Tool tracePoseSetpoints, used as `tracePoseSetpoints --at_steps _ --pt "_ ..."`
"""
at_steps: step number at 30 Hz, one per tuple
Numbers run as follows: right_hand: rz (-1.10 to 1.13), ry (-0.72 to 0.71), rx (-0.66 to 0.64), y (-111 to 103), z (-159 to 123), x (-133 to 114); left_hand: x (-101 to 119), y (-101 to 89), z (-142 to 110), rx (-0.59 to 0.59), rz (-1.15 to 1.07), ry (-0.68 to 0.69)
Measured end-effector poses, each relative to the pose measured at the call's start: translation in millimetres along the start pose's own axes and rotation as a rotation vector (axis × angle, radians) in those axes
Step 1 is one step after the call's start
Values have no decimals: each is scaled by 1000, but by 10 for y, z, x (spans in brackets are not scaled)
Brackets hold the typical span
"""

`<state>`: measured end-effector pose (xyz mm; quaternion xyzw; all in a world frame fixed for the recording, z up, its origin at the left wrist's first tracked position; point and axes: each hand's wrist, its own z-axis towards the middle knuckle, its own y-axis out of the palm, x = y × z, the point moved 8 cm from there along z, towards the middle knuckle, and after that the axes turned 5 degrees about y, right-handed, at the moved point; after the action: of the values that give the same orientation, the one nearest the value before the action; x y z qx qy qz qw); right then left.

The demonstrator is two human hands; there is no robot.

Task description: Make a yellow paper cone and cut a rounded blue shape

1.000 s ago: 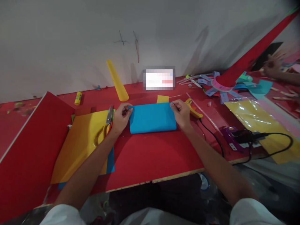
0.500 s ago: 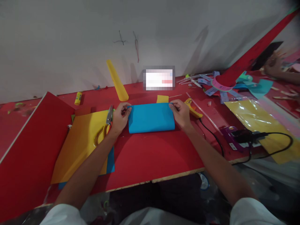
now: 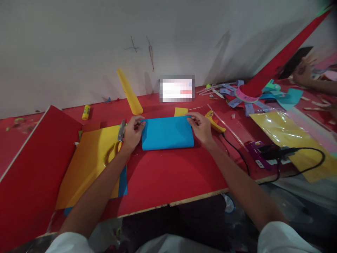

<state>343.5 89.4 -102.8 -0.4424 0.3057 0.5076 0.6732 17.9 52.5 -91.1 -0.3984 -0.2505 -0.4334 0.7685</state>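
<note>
A sheet of blue paper [image 3: 167,134], folded over with a rounded near edge, lies on the red table [image 3: 168,182] in front of me. My left hand [image 3: 133,133] pinches its far left corner between thumb and fingers. At the far right corner, my right hand [image 3: 201,129] grips the paper the same way. Scissors [image 3: 121,130] with orange-yellow handles rest just left of my left hand, on yellow sheets [image 3: 89,154] with blue paper under them. Beside my right hand lies a yellow glue gun [image 3: 217,124] with a black cord. A small yellow paper piece [image 3: 181,112] sits behind the blue sheet.
A red board [image 3: 39,168] stands tilted at the left, near a glue stick [image 3: 86,112]. A yellow paper cone [image 3: 130,93] leans against the wall. To the right are a purple power strip [image 3: 259,154], a plastic-wrapped yellow pack [image 3: 284,131] and another person's hand [image 3: 302,75].
The view has shifted slightly, so everything sits a little further left. Both hands keep their pinch on the blue paper, with no clear movement.
</note>
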Motion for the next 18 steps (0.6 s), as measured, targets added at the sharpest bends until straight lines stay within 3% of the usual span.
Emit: tracePoseSetpoints --at_steps 18 --pt "33 53 42 -20 6 29 -6 -5 6 -1 -18 3"
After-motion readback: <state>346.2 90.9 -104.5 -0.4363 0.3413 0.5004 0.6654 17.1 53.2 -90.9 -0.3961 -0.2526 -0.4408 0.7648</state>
